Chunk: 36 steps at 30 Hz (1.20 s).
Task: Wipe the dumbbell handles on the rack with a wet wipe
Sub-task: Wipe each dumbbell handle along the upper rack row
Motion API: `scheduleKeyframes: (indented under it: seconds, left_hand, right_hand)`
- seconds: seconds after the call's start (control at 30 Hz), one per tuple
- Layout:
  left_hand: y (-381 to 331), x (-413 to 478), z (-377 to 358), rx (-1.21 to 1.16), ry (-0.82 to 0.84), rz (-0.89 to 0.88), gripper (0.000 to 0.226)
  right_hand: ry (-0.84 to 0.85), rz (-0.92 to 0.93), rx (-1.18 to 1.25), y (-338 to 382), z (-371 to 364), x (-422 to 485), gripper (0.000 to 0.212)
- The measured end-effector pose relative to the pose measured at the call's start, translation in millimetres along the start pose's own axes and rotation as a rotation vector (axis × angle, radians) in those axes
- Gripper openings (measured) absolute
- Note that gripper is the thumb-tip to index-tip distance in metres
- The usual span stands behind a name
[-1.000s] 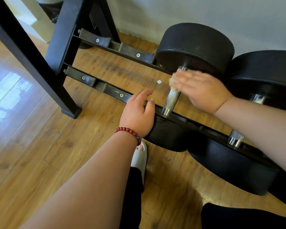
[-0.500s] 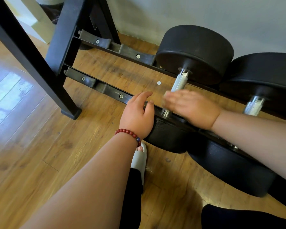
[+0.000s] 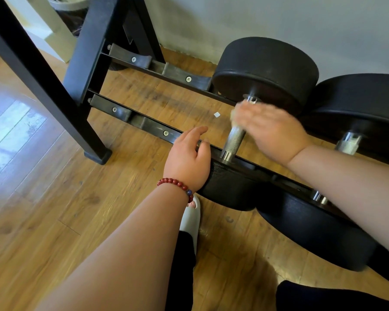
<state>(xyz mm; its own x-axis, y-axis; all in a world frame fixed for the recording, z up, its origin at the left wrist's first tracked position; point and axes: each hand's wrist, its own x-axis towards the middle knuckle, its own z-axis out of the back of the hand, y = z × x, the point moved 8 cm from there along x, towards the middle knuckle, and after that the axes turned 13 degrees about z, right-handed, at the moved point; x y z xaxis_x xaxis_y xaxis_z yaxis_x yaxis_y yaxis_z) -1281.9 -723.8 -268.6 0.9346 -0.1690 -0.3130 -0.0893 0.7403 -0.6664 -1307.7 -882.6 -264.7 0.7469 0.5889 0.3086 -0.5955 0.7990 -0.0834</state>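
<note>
**A:** Item 1, nearest?
**B:** 2 dark trouser legs, cut off by the bottom edge. 1 pale slipper (image 3: 190,221) on the wood-plank floor (image 3: 54,209), partly hidden behind the left forearm.

**A:** Item 2?
**B:** Left hand (image 3: 186,158), with a red bead bracelet (image 3: 175,184) at the wrist. Its fingers are relaxed and loosely bent and grip nothing. The palm rests on the near head (image 3: 229,189) of the 1st dumbbell, which is round, black, pebbled rubber.

**A:** Item 3, the task's thing?
**B:** Dumbbell handle (image 3: 234,140), a knurled bright metal cylinder lying between the front rail (image 3: 148,126) and back rail of the rack (image 3: 92,48). Its upper part is covered by the right hand (image 3: 272,133), which is motion-blurred. A pale wet wipe (image 3: 234,114) shows at the fingertips, against the handle just below the far head (image 3: 267,70). Whether the fingers wrap the handle or lie flat, I cannot tell.

**A:** Farther back?
**B:** Second handle (image 3: 349,143) to the right, half hidden by the right forearm, its heads cut off by the frame. The rack is black steel with screwed cradles. 1 small white scrap (image 3: 217,114) lies on the floor beneath it. Behind is a grey wall (image 3: 279,19).
</note>
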Motion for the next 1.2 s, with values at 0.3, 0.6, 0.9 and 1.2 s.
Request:
scheduleKeyframes:
  seconds: [0.3,0.6,0.9,1.2]
  left_hand:
    - [0.4,0.0,0.0,-0.007,-0.002,0.007,0.039]
    - [-0.3,-1.2,0.5,-0.008,-0.005,0.006,0.039]
    - [0.5,-1.1,0.2,-0.008,-0.010,0.008,0.038]
    - [0.7,-1.4,-0.1,-0.014,-0.011,0.001,0.038]
  right_hand:
    - [0.012,0.016,-0.053,-0.2,3.2,3.7,0.045]
    - [0.058,0.168,0.014,20.8,0.6,-5.5,0.043]
    - [0.131,0.329,0.203,44.3,-7.2,-8.2,0.053]
    - [0.123,0.314,0.205,44.2,-8.7,-7.9,0.041]
